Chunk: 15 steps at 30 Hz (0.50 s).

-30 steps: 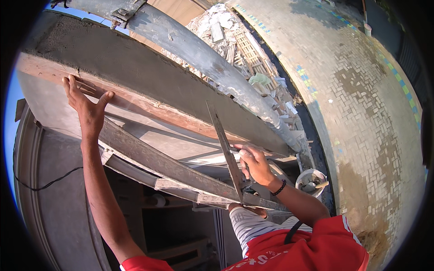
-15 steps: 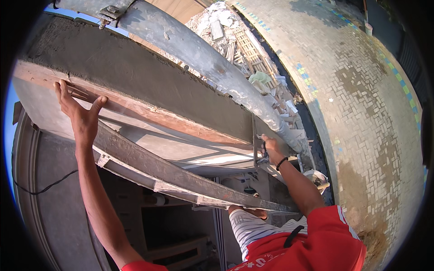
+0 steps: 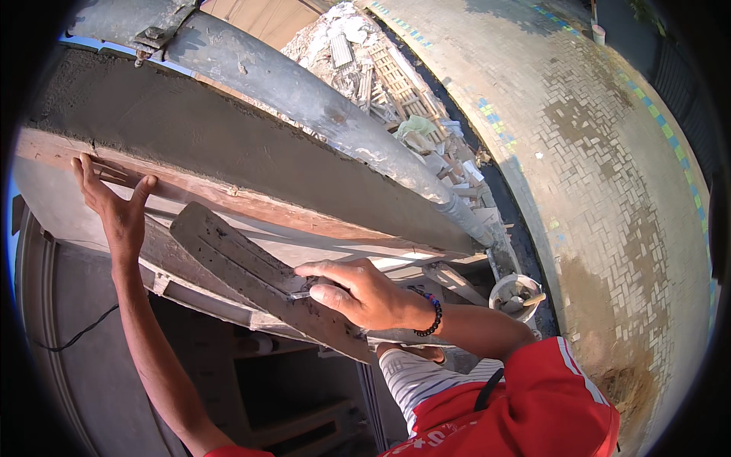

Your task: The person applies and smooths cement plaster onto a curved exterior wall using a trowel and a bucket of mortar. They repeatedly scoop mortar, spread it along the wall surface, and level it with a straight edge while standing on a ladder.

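Right hand (image 3: 365,293): fingers curled, holding the long float (image 3: 251,282);
Left hand (image 3: 114,217): spread against the wooden board (image 3: 259,206) near its left end; slackening might shift it;
Long float: near the board's lower edge; an upward knock could gouge the grey plaster band (image 3: 228,141)

Back comes the right hand (image 3: 373,297) from the plastered beam's right end (image 3: 453,232), its float (image 3: 255,280) swinging from edge-on to broadside!
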Motion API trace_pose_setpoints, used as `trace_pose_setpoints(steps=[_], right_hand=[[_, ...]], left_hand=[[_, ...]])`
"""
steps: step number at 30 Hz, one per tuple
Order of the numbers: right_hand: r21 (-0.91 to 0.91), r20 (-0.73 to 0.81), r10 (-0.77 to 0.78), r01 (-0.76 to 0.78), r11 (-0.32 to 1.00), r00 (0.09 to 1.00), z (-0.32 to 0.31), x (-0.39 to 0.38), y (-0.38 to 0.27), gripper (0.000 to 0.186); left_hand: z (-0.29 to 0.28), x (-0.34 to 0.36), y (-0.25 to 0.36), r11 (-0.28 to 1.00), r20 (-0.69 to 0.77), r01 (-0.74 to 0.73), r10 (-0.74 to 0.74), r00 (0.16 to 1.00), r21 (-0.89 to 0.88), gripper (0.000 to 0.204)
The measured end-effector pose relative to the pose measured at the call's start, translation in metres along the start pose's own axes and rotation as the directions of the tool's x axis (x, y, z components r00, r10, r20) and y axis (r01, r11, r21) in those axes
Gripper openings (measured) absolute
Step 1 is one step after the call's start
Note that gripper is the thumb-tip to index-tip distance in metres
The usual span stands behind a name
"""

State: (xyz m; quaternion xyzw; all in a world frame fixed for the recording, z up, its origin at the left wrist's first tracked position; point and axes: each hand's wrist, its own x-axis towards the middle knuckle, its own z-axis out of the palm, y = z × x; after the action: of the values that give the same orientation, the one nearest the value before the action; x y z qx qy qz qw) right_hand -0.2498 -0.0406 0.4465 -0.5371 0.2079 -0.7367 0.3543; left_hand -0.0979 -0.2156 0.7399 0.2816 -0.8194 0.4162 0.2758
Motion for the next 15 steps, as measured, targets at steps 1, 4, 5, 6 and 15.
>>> trace_pose_setpoints(steps=[1,4,5,6,15], right_hand=[[-0.098,-0.107,-0.130,0.120,0.988,0.986,0.001,-0.016,0.011,0.037],[0.150,-0.102,0.414,-0.397,0.905,0.905,-0.032,-0.071,0.036,0.039],[0.258,-0.179,0.514,-0.465,0.847,0.839,-0.045,-0.094,0.057,0.039],[0.376,-0.232,0.609,-0.508,0.775,0.758,-0.052,-0.115,0.082,0.039],[0.793,-0.167,0.895,-0.483,0.371,0.413,-0.118,-0.185,0.198,0.029]], left_hand=[[0.003,0.001,0.002,1.000,-0.008,-0.002,0.002,1.000,-0.002,0.109],[0.000,0.007,0.005,0.999,-0.019,-0.028,0.028,0.999,0.018,0.108],[0.005,0.006,0.005,0.999,-0.023,-0.038,0.038,0.999,0.017,0.108],[0.004,0.006,0.003,0.998,-0.025,-0.052,0.052,0.998,0.029,0.108],[0.007,0.006,-0.005,0.997,-0.026,-0.076,0.076,0.997,0.018,0.102]])
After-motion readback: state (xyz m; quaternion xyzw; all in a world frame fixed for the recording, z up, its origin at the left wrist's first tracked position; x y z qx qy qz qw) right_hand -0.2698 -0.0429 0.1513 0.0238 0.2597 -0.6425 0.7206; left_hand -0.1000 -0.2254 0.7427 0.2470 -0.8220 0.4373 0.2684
